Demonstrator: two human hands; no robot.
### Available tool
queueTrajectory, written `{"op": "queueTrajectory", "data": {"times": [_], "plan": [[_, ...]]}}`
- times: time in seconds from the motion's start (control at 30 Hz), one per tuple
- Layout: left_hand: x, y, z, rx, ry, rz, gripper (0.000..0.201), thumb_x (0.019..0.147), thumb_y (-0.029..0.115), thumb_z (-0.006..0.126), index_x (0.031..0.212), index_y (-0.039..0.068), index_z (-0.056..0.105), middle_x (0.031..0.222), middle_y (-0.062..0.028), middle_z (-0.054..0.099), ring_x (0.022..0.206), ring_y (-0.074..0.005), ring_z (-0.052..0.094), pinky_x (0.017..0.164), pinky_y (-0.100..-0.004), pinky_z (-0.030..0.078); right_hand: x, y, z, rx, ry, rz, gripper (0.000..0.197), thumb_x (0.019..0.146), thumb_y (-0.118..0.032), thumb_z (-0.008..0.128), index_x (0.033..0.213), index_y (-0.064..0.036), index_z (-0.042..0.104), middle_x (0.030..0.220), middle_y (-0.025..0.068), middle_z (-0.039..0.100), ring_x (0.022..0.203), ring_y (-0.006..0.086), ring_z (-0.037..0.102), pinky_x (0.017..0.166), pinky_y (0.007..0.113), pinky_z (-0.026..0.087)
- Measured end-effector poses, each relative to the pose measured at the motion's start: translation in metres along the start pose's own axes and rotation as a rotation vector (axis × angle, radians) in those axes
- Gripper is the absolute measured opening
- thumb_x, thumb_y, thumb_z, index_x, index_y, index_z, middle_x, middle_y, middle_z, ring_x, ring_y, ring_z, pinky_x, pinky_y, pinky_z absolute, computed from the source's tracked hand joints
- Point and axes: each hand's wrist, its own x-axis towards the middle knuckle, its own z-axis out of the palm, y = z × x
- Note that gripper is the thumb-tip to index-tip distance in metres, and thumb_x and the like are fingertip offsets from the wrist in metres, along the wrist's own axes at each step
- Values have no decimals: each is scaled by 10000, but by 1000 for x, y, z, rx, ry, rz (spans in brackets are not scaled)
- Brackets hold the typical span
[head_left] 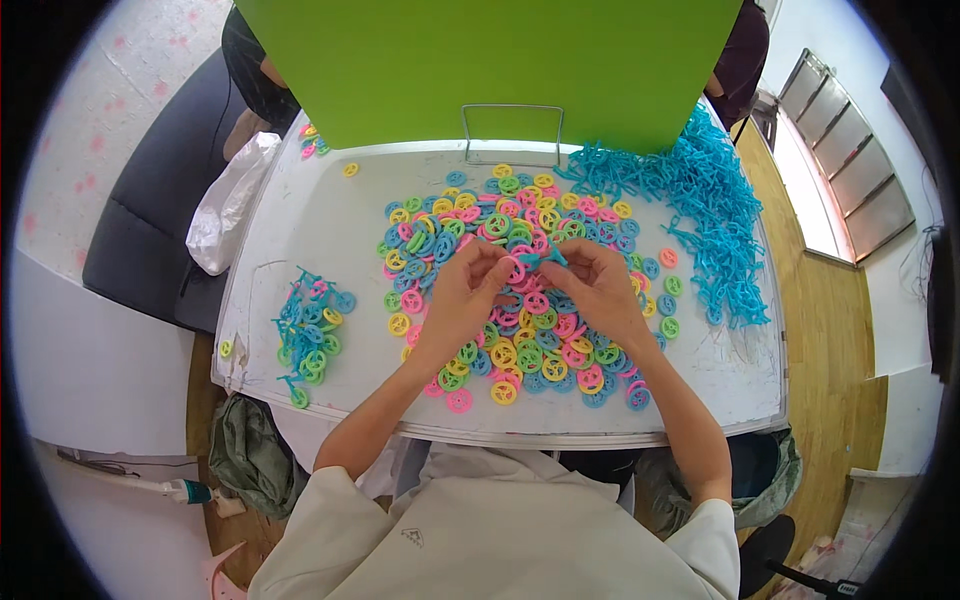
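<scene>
Over the middle of the pile, my left hand (468,292) pinches a small pink plastic wheel (516,268) between thumb and fingers. My right hand (598,284) grips a blue plastic stem piece (545,258) right beside it. The two parts meet between my fingertips; whether they are joined I cannot tell. Beneath both hands spreads a heap of loose spoked wheels (503,358) in pink, yellow, green and blue.
Blue stem pieces (728,200) lie heaped at the table's right and far right. At left sits a small cluster of stems with wheels (308,330). A green panel (490,70) rises at the back, a wire stand (512,106) before it. People sit beyond; a white bag (230,210) hangs left.
</scene>
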Motion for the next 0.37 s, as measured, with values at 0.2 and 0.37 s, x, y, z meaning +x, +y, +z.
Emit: {"op": "queueTrajectory", "data": {"times": [0.2, 0.37], "plan": [[0, 4, 1, -96, -34, -66, 202, 978, 222, 520, 1017, 24, 521, 998, -48, 602, 907, -128, 617, 741, -309, 586, -2, -1, 1, -35, 78, -112, 153, 850, 15, 633, 990, 49, 582, 899, 90, 658, 843, 123, 654, 713, 248, 518], [4, -12, -2, -52, 5, 25, 168, 978, 158, 506, 1046, 7, 479, 980, -82, 596, 913, -176, 638, 736, -311, 582, -6, -1, 6, -175, -1, -146, 181, 874, 32, 599, 1051, 2, 585, 995, 68, 642, 887, 100, 623, 794, 235, 515]]}}
